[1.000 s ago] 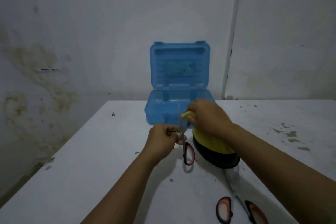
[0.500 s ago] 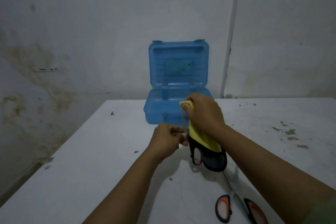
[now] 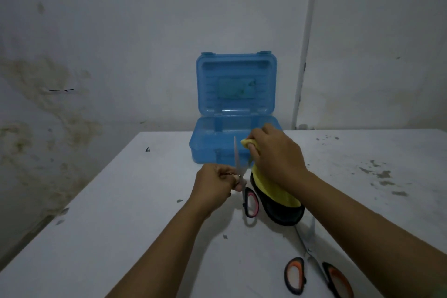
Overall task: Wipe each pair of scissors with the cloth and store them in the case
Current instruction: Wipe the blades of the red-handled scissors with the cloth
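The left hand (image 3: 215, 187) is closed round the upper handle of the pink-handled scissors (image 3: 243, 182), which are held upright with the blades opened into a narrow V and the lower pink loop hanging below the fist. The right hand (image 3: 275, 155) grips the yellow cloth (image 3: 273, 189), bunched between thumb and fingers at the top while the rest, with its dark edge, trails down beneath the wrist. Half a second earlier the cloth was wrapped against the blade just beside the left hand's knuckles; now the bunched part has been carried up and to the right, near the tip of the right-hand blade, and the left-hand blade stands bare and apart from it. The scissors have also been opened wider than a second ago, when the blades appeared as a single line. From this it is judged that one wiping stroke along the blade is being finished, and that the first pair is partly cleaned but not yet ready for storing. Beyond both hands the blue case (image 3: 212, 150) stands on the desk (image 3: 125, 213) with its lid raised; nothing can be made out inside the tray. Nearer than the right forearm, the orange-handled scissors (image 3: 316, 271) lie flat on the desk, untouched, so a second wipe and two placements are judged to remain.
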